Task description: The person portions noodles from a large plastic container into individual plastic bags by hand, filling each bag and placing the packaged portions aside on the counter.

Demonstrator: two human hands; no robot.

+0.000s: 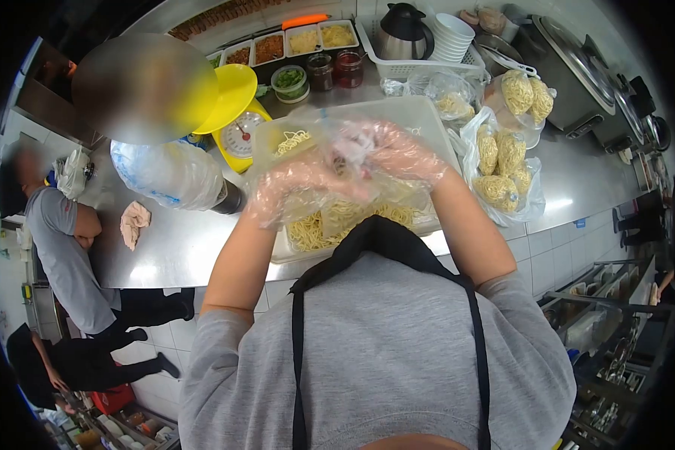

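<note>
Both my hands wear clear plastic gloves and meet over a white tray (pixel 435 127) of yellow noodles (pixel 311 231). My left hand (pixel 304 180) reaches in from the left, and my right hand (pixel 401 154) from the right. Between them is a crumpled clear plastic bag (pixel 352 146), with the fingers of both hands drawn together around it. Glare and motion blur hide the fingertips and whatever the bag holds. Some loose noodles (pixel 292 142) show at the tray's back left, beyond my left hand.
Left of the tray stand a yellow scale (pixel 240 139), a plastic-wrapped bundle (pixel 169 176) and a cloth (pixel 134 223). Bagged noodles (pixel 499 161) lie right. Behind are topping containers (pixel 270 49), jars (pixel 349 69) and a basket (pixel 405 69) with a jug. People stand at left.
</note>
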